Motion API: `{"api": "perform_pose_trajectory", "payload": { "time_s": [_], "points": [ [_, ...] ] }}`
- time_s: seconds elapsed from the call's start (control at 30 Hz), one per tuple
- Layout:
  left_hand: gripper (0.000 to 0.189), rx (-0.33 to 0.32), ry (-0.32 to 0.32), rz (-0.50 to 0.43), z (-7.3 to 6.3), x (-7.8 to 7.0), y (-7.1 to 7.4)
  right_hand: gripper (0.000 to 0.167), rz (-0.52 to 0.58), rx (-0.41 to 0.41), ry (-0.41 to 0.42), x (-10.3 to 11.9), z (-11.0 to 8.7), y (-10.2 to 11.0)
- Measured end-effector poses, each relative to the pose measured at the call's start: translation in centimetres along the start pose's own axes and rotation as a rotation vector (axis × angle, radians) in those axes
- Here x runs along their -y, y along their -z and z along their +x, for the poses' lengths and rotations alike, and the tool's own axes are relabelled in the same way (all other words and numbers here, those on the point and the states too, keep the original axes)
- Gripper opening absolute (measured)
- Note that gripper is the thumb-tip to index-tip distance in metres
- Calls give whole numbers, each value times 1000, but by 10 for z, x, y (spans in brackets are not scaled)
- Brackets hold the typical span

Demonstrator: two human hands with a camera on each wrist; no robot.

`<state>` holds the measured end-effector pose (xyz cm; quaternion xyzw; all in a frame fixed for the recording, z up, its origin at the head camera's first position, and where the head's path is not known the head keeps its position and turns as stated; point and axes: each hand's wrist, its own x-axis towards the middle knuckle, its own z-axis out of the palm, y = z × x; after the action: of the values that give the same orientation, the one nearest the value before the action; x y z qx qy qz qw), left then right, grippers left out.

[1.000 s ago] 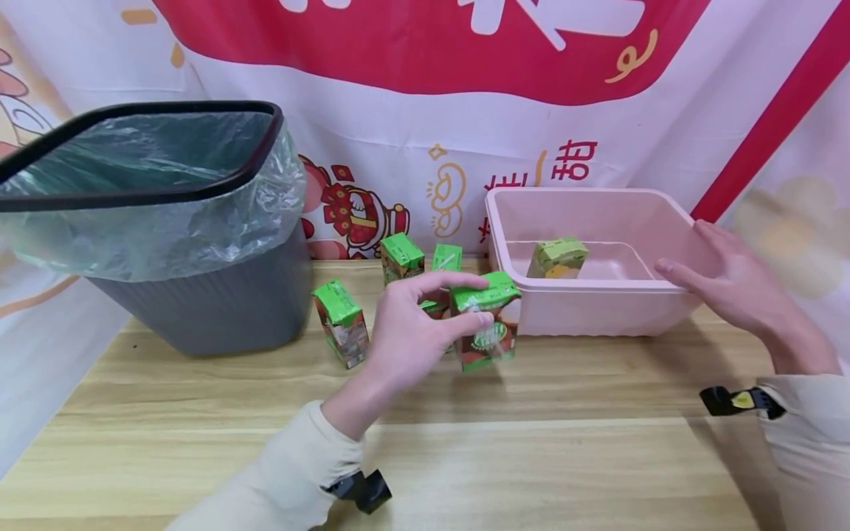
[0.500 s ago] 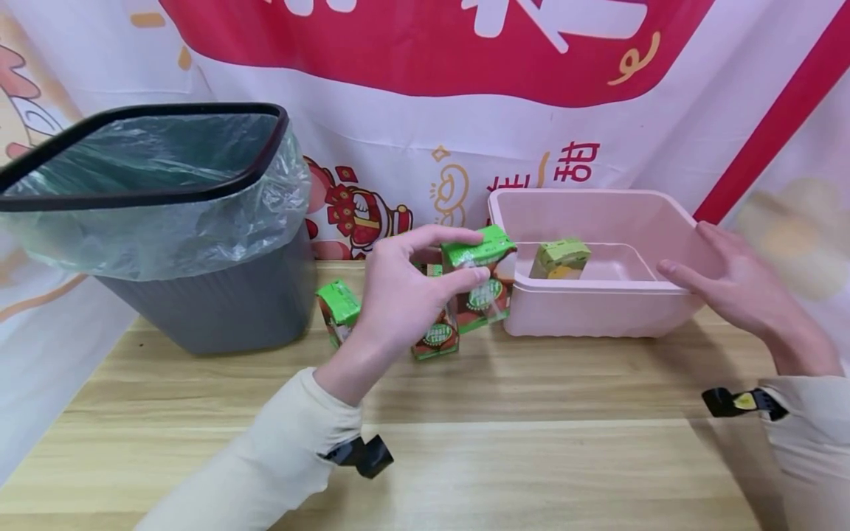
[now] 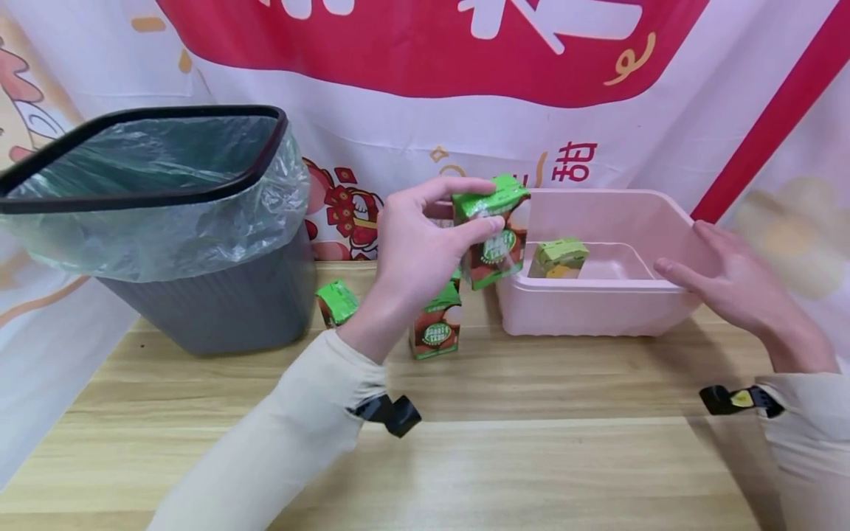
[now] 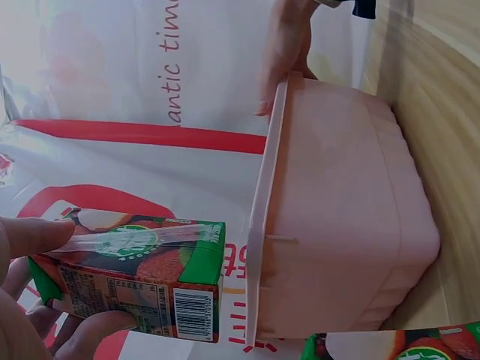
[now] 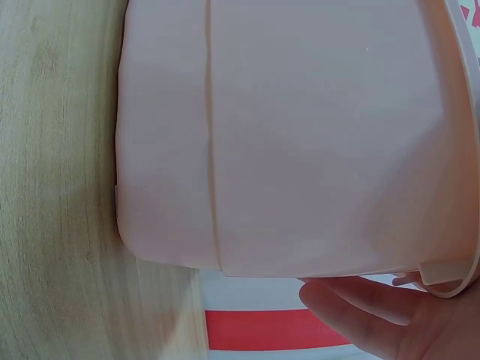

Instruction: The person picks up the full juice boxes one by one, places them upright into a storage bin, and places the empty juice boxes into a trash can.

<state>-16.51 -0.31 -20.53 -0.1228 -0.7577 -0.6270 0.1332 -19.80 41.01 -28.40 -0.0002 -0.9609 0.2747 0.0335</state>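
My left hand (image 3: 421, 243) holds a green-topped juice box (image 3: 496, 240) between thumb and fingers, raised and tilted beside the left rim of a pink plastic bin (image 3: 591, 310). In the left wrist view, the juice box (image 4: 135, 274) shows its barcode and clear tape, with the bin wall (image 4: 337, 195) to its right. At the bin's right end, my right hand (image 3: 737, 287) grips the rim, thumb on one side and fingers on the other. A lighter green juice box (image 3: 561, 258) with a yellow fruit picture sits inside the bin.
Similar juice boxes stand on the wooden table (image 3: 518, 457): one (image 3: 437, 328) below my left hand, another (image 3: 337, 302) partly behind my left wrist. A grey trash can (image 3: 219, 302) lined with a clear bag stands at left. A printed cloth (image 3: 398, 133) hangs behind.
My left hand has lifted the juice box upward and slightly right, from near the table to the bin's rim height. My right hand stays on the bin.
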Motion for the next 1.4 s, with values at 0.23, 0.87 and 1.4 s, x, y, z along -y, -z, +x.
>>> {"api": "perform_pose_trajectory", "payload": {
  "time_s": [0.23,0.87,1.4],
  "points": [
    [29,-30,-43,-42,20,-1,-23,104,10,1,8,-1,1,0],
    [26,-123,41,-27,66,19,-80,105,6,7,6,-2,2,-1],
    [27,-181,92,64,79,45,-104,103,-14,-4,16,-1,2,-1]
  ]
}}
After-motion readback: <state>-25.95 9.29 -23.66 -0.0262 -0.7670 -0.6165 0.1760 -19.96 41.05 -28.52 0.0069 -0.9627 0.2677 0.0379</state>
